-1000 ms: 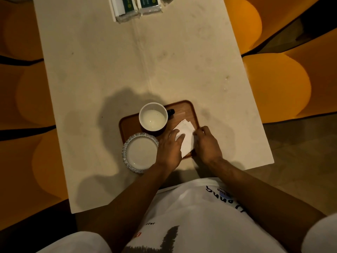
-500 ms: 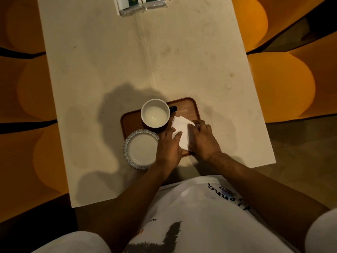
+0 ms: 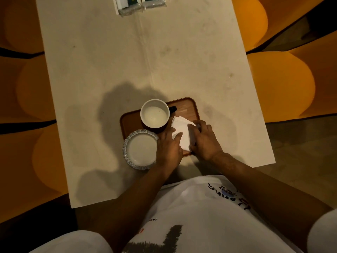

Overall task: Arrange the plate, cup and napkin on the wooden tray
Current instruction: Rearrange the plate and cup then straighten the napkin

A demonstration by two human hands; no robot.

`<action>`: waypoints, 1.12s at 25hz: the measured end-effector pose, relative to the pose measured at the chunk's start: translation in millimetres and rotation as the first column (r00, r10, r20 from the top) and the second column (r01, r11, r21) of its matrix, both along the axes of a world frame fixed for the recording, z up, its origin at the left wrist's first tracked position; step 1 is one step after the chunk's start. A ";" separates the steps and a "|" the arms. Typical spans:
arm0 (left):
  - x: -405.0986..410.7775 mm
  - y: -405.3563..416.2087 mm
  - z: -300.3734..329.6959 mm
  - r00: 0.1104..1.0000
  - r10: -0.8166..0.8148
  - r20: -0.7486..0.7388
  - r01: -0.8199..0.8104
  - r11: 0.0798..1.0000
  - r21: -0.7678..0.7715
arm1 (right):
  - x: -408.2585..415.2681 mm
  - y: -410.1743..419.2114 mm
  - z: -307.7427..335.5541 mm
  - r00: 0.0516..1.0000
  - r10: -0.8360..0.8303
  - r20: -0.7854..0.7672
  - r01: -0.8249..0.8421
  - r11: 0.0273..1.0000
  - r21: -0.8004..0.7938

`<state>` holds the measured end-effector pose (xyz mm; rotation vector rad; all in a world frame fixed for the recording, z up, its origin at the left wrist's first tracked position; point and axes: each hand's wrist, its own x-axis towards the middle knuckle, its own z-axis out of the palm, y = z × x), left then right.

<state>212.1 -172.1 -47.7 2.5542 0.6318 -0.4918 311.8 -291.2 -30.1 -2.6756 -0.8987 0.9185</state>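
Note:
A brown wooden tray (image 3: pixel 189 107) lies near the table's front edge. A white cup (image 3: pixel 154 114) with a dark handle stands on its far left part. A small white plate (image 3: pixel 140 149) with a patterned rim rests on the tray's near left corner and overhangs it. A white folded napkin (image 3: pixel 181 132) lies on the tray's right half. My left hand (image 3: pixel 168 146) presses flat on the napkin's left side. My right hand (image 3: pixel 205 138) covers its right side with fingers on the paper.
The pale table (image 3: pixel 127 61) stretches away from me. Two wrapped packets (image 3: pixel 140 3) lie at its far edge. Orange rounded seats (image 3: pixel 280 88) flank the table on both sides. The table's near edge runs just below my wrists.
My right hand has slid left onto the napkin, folding or flattening it narrower. My left hand has stayed pressing the napkin's left side. Cup and plate have not moved.

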 end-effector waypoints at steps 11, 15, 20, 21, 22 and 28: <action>-3.4 -1.2 -5.7 1.000 0.012 -0.009 -0.012 0.999 -0.036 | 3.1 -9.1 -9.9 1.000 0.013 -0.022 -0.013 1.000 0.024; -5.1 -2.3 -4.7 1.000 -0.010 -0.019 0.009 0.999 -0.046 | 0.6 -12.0 -11.6 1.000 0.013 -0.025 -0.013 1.000 0.025; -5.7 0.4 -5.0 1.000 -0.010 -0.027 0.008 0.998 -0.056 | -3.8 -11.6 -13.7 1.000 0.020 -0.005 -0.020 1.000 0.023; -5.1 -1.6 -4.4 1.000 0.001 -0.026 -0.002 0.998 -0.058 | -3.5 -11.8 -14.1 1.000 0.022 0.002 -0.022 1.000 0.022; -4.1 -3.4 -4.1 1.000 0.010 -0.026 -0.011 0.998 -0.060 | -2.8 -12.7 -15.2 1.000 0.022 0.007 -0.022 1.000 0.023; -7.2 7.8 9.1 0.996 -0.087 -0.031 0.088 0.995 0.052 | -2.6 -13.0 -13.2 0.998 0.053 -0.036 -0.051 0.997 0.064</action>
